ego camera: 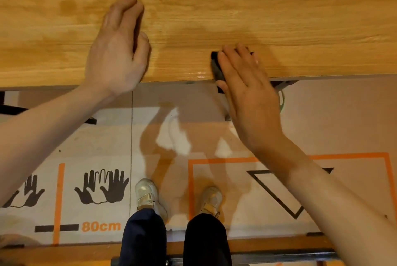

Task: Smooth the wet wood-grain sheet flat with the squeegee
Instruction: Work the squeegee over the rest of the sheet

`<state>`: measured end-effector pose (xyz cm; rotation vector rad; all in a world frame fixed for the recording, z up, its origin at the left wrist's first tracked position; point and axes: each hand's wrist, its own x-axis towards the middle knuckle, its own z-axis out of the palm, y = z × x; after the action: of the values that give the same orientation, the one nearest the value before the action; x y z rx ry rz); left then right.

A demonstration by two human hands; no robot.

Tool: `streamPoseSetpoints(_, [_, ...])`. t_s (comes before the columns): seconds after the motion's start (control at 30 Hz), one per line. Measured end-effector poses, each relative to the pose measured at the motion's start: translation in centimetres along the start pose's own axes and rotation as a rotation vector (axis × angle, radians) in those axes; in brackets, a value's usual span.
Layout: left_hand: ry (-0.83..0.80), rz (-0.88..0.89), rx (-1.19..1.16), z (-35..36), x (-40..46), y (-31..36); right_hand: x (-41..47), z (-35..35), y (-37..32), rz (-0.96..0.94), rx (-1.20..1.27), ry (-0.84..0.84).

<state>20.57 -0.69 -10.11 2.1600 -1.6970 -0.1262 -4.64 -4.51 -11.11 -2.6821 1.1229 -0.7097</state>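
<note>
The squeegee (216, 68) lies under the right hand (251, 93), its dark body poking out past the fingers on the left, its long axis running from the sheet's near edge up onto the sheet (214, 7). That hand presses it with straight fingers, right at the near edge; whether the thumb hooks round it is hidden. The left hand (117, 50) lies flat and relaxed on the sheet, well to the squeegee's left, holding nothing. The sheet spreads away above and to both sides, pale wood-grain, blotched with darker wet patches and glossy near the squeegee.
</note>
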Motion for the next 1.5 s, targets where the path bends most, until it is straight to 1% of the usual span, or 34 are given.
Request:
streamPoseSetpoints(0.1, [-0.002,0.007,-0.016,-0.2,0.0,0.0,2.1,3.1,-5.6,-0.079,0.015,-0.043])
streamPoseSetpoints(0.13, [0.001,0.001,-0.025,-0.2,0.0,0.1,2.5,3.4,-6.3,-0.098,0.045,-0.069])
streamPoseSetpoints(0.2, [0.014,-0.007,-0.045,-0.1,-0.2,0.2,2.7,2.4,-5.3,-0.102,0.12,-0.126])
streamPoseSetpoints(0.27, [0.024,-0.007,-0.06,-0.1,-0.2,0.3,2.0,0.3,-2.7,-0.021,0.187,-0.158])
streamPoseSetpoints(0.37, [0.008,-0.012,-0.089,-0.1,0.0,0.0,0.6,-2.8,1.2,0.249,0.173,-0.109])
streamPoseSetpoints(0.43, [-0.007,-0.009,-0.146,-0.5,0.1,-0.3,0.8,-2.7,0.0,0.369,0.153,-0.066])
streamPoseSetpoints(0.47, [-0.019,-0.002,-0.171,-0.8,0.0,-0.5,1.2,-2.0,-1.7,0.365,0.143,-0.064])
streamPoseSetpoints(0.5, [-0.032,0.004,-0.185,-1.1,-0.1,-0.7,1.8,-0.8,-3.6,0.318,0.132,-0.073])
streamPoseSetpoints(0.6, [-0.06,0.005,-0.155,-2.5,-0.8,-2.4,3.1,2.7,-8.4,0.056,0.124,-0.147])
streamPoseSetpoints(0.67, [-0.076,0.019,-0.122,-3.8,-1.3,-4.5,3.5,2.5,-7.8,-0.085,0.175,-0.218])
streamPoseSetpoints(0.7, [-0.085,0.027,-0.105,-4.4,-1.5,-5.8,3.3,1.9,-6.6,-0.113,0.222,-0.251])
streamPoseSetpoints(0.77, [-0.099,0.005,-0.067,-5.4,-2.0,-8.9,2.1,-0.3,-3.3,-0.073,0.283,-0.271])
streamPoseSetpoints(0.8, [-0.104,-0.02,-0.053,-5.9,-2.3,-10.5,1.4,-1.4,-1.9,-0.028,0.274,-0.253])
streamPoseSetpoints(0.87, [-0.086,-0.055,-0.048,-6.6,-2.9,-13.2,0.4,-2.3,-0.8,0.045,0.204,-0.176])
streamPoseSetpoints(0.9, [-0.068,-0.06,-0.048,-6.8,-3.1,-14.4,0.1,-2.0,-0.9,0.052,0.174,-0.135])
streamPoseSetpoints(0.93, [-0.055,-0.059,-0.047,-7.0,-3.3,-15.2,0.0,-1.4,-1.4,0.035,0.157,-0.104])
streamPoseSetpoints(1.03, [-0.025,-0.039,-0.054,-7.0,-3.4,-16.4,0.6,1.2,-3.8,-0.095,0.157,-0.04])
streamPoseSetpoints(1.2, [0.014,-0.013,-0.09,-6.7,-3.6,-16.5,3.2,7.0,-11.3,-0.187,0.153,0.103])
streamPoseSetpoints(1.37, [0.013,-0.035,-0.11,-6.7,-3.6,-16.6,5.7,10.5,-19.3,-0.239,0.217,0.015])
streamPoseSetpoints(1.43, [-0.006,-0.052,-0.104,-6.8,-3.6,-16.4,6.0,10.5,-19.9,-0.265,0.21,-0.042])
streamPoseSetpoints(1.5, [-0.025,-0.06,-0.088,-6.9,-3.8,-16.0,5.7,9.4,-18.1,-0.307,0.187,-0.094])
